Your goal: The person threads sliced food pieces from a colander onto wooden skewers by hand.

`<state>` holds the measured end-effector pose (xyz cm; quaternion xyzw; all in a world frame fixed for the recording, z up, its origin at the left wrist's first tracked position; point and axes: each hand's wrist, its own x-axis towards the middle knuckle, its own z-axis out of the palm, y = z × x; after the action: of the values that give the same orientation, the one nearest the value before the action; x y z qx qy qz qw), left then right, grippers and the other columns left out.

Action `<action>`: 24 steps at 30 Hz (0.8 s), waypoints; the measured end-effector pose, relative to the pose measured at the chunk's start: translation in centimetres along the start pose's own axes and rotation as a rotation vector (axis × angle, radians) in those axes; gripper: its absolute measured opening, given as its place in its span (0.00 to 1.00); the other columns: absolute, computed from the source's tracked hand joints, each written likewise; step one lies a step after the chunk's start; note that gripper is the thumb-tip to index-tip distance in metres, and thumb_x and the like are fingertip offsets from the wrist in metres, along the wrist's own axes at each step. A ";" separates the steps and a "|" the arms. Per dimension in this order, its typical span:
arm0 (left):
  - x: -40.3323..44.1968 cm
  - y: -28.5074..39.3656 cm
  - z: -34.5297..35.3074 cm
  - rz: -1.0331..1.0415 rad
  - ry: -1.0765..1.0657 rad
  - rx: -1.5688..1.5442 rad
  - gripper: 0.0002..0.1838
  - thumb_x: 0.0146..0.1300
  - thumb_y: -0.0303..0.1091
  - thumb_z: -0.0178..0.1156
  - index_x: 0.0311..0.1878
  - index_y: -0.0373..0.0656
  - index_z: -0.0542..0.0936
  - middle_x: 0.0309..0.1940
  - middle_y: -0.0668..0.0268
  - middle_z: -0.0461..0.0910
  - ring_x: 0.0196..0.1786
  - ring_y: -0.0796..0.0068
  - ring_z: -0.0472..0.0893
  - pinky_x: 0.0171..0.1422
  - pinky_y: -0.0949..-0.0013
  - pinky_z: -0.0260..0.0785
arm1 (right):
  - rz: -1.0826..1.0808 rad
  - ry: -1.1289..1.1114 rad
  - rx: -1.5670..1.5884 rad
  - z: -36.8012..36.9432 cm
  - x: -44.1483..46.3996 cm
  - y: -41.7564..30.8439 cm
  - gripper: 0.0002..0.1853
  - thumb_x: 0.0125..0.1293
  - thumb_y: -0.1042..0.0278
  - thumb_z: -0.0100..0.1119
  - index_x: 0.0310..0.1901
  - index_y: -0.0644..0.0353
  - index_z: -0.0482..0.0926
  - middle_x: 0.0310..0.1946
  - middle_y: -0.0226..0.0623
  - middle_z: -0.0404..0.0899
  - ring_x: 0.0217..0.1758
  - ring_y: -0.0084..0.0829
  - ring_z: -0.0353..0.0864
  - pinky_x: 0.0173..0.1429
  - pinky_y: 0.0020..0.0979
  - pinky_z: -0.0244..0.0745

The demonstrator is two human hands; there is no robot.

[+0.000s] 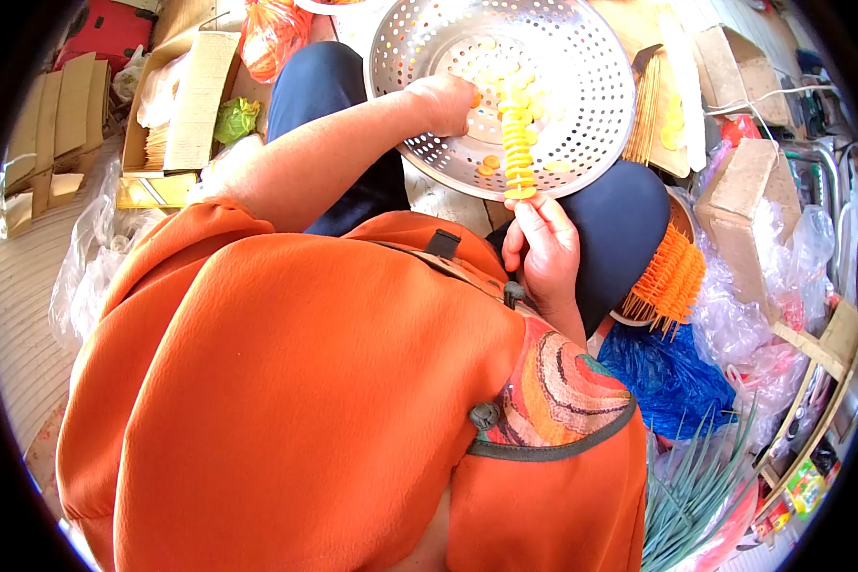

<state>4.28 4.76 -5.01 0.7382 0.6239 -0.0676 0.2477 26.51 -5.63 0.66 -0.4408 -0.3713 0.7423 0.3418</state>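
A large metal colander (601, 57) with round holes sits across my knees, with loose yellow slices (486, 164) inside. My right hand (548, 238) is at its near rim, pinching the bottom end of a skewer of yellow slices (517, 138). The slices are spaced along the skewer, which points away from me over the colander; its stick is mostly hidden. Left of the skewer, my left hand (443, 105) is over the colander with fingers closed. Something yellow shows at its fingertips, apparently a slice.
Bare wooden skewers (644, 110) lie on a board right of the colander. Filled orange skewers (672, 276) stand in a container by my right knee. Nearby are a blue plastic bag (665, 372), green onions (696, 496) and a cardboard box (200, 100) at left.
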 end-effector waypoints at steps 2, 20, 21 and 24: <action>-0.2 0.1 0.1 0.032 0.006 -0.018 0.08 0.48 0.33 0.60 0.33 0.43 0.77 0.29 0.55 0.80 0.38 0.54 0.80 0.45 0.58 0.71 | 0.000 -0.002 -0.002 0.0 0.0 0.0 0.08 0.69 0.69 0.48 0.39 0.65 0.74 0.13 0.29 0.67 0.11 0.18 0.61 0.18 0.19 0.57; -2.0 -2.9 -3.0 -0.228 0.272 -2.079 0.10 0.60 0.30 0.62 0.43 0.36 0.80 0.36 0.61 0.83 0.40 0.70 0.83 0.49 0.69 0.78 | 0.085 -0.093 -0.089 -0.1 -0.3 -0.2 0.07 0.67 0.71 0.51 0.41 0.65 0.76 0.13 0.28 0.68 0.11 0.16 0.62 0.17 0.18 0.56; -2.1 -2.9 -3.1 -0.228 0.273 -2.079 0.10 0.60 0.30 0.62 0.43 0.36 0.80 0.36 0.61 0.83 0.40 0.70 0.83 0.49 0.69 0.78 | 0.091 -0.098 -0.092 -0.1 -0.4 -0.2 0.08 0.67 0.71 0.51 0.41 0.66 0.76 0.13 0.28 0.68 0.11 0.16 0.62 0.17 0.18 0.56; -2.2 -3.0 -3.4 -0.222 0.299 -2.034 0.10 0.60 0.30 0.62 0.43 0.36 0.80 0.36 0.61 0.83 0.40 0.70 0.83 0.50 0.68 0.78 | 0.090 -0.122 -0.094 -0.4 -0.4 -0.3 0.08 0.67 0.71 0.50 0.41 0.66 0.75 0.13 0.28 0.68 0.11 0.16 0.62 0.17 0.18 0.57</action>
<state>0.28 4.59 -2.00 0.1191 0.4753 0.5616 0.6667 27.03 -5.74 0.90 -0.4266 -0.4058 0.7641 0.2636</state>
